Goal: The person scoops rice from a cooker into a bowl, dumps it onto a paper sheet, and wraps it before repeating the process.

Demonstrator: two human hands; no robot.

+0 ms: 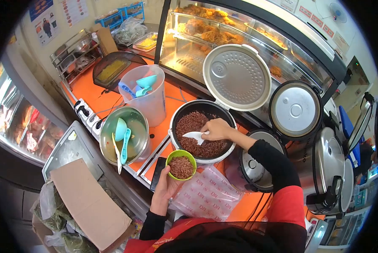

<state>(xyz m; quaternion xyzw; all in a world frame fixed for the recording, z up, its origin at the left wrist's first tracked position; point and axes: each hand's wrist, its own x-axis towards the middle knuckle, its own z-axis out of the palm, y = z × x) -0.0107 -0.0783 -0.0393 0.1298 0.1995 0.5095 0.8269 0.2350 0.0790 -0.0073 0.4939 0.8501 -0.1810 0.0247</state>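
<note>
My left hand [165, 188] holds up a small lime-green bowl [169, 157], which is filled with reddish-brown cooked rice [182, 168]. Over the open rice cooker [172, 130], my right hand [219, 130] grips a white rice paddle [193, 135]. The paddle's blade rests on the brown rice [192, 120] in the pot, its tip pointing left. Behind the pot the cooker's lid [238, 76] stands raised. Just below the cooker, a printed pink plastic sheet [214, 192] lies on the orange counter, close to my left hand.
A steel pot [104, 145] with ladles in liquid and a clear plastic pitcher [155, 105] stand left of the cooker. More cookers [263, 177] crowd the right. A glass display case [172, 52] of fried food runs behind. Cardboard [90, 202] lies at lower left.
</note>
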